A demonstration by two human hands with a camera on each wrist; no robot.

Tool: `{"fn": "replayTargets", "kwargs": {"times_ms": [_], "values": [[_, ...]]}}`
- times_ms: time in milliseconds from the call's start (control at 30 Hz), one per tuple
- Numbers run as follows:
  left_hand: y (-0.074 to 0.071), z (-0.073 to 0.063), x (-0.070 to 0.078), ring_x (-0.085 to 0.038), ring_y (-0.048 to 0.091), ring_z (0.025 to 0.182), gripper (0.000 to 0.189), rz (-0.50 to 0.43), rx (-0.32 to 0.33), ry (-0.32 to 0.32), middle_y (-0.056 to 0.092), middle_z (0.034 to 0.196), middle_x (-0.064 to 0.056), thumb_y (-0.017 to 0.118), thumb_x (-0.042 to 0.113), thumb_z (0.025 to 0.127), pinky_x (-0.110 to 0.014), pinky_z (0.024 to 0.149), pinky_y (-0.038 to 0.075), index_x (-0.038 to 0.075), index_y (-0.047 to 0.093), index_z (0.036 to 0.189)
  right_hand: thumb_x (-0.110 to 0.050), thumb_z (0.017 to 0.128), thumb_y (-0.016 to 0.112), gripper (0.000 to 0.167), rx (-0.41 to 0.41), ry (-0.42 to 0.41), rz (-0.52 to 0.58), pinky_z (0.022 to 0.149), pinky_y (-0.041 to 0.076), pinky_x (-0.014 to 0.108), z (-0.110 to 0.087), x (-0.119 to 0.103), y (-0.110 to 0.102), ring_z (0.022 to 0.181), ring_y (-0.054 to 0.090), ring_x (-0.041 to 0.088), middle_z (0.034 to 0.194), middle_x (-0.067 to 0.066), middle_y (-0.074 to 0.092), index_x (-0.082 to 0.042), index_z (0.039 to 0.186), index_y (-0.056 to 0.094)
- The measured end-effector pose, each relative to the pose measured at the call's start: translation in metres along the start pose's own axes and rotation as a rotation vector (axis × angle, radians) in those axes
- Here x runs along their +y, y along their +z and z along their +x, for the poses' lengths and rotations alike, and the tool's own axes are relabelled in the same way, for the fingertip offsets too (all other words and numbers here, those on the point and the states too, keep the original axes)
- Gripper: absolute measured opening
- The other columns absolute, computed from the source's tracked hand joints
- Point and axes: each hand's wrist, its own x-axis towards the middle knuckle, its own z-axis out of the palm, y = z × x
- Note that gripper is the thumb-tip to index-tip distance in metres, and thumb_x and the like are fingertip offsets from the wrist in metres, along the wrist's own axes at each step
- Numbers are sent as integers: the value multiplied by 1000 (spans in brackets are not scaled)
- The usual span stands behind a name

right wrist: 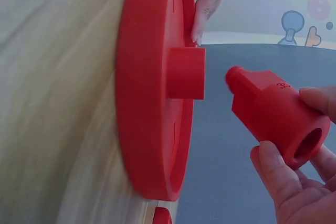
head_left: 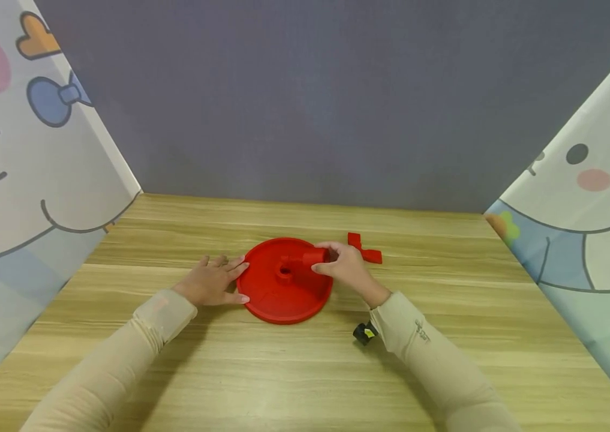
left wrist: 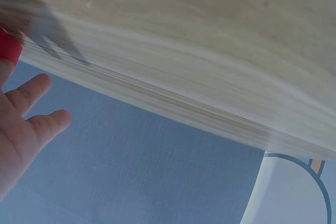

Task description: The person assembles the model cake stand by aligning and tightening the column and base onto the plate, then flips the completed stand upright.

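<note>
Red stepped part (right wrist: 278, 111) is held tilted above a red dish (head_left: 264, 294), apart from the central hub (right wrist: 186, 73).
By the right hand (head_left: 345, 267) the part is pinched in a narrow grip, nub toward the hub; the dish's rim is touched by the spread fingers of the left hand (head_left: 213, 285). Fitting appears to be in hand; straightening and aligning over the hub's hole seem called for. On the wooden surface (head_left: 261, 372), a red bow-shaped piece (head_left: 370, 255) is seen beyond the right hand, a black-and-yellow piece (head_left: 363, 333) beside the right sleeve (head_left: 423, 348).
</note>
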Motion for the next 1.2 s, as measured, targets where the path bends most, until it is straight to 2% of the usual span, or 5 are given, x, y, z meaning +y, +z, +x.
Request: {"fn": "replayTargets", "kwargs": {"times_ms": [333,700,867,1000,1200], "values": [[-2,2,1,-46,33,133,83,-4,3,2,31,153,-12,53,62,88,-68,104,23,6,36,148,-15,80,77,51,103,-23,103,87,51,37,5,-6,4,102,60,27,119,14,64,-3,127,61],[1,1,-1,-47,33,133,84,-23,-2,5,31,154,-13,52,62,88,-68,104,22,6,36,148,-21,82,77,53,100,-52,37,83,53,35,7,-9,9,105,61,25,129,15,59,-6,130,60],[1,1,0,-46,33,133,84,-16,4,8,31,153,-13,52,62,88,-68,104,22,6,36,148,-22,83,76,53,79,-70,5,69,50,25,8,-10,10,83,60,18,99,16,70,-6,130,60],[1,0,1,-47,34,132,83,-16,10,9,32,153,-13,53,61,89,-68,104,23,5,36,148,-23,83,76,54,51,-63,-9,54,36,22,9,-12,11,57,38,15,63,17,58,-7,131,59],[1,-2,1,-47,35,132,82,-21,18,12,33,153,-14,54,59,89,-68,103,24,5,36,147,-24,83,76,51,38,-103,-117,64,46,24,12,-18,15,79,57,17,114,18,67,-9,129,62]]}}
